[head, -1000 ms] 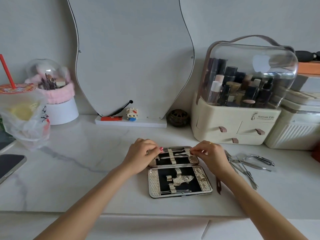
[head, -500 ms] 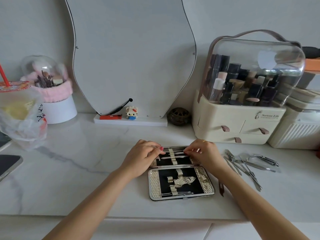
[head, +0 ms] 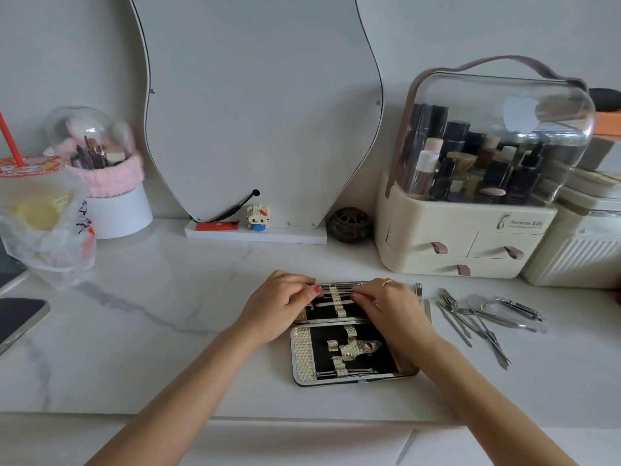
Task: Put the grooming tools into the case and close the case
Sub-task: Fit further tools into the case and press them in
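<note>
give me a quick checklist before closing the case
1. Case lies open flat: ok.
2. All tools packed: not ok, loose tools lie on the counter to its right.
3. Tool under both hands seated in the far half's strap: cannot tell, fingers cover it.
4. Left hand and right hand clear of the hinge: not ok, both rest on the far half.
5. Near half's slots filled: not ok, mostly empty.
</note>
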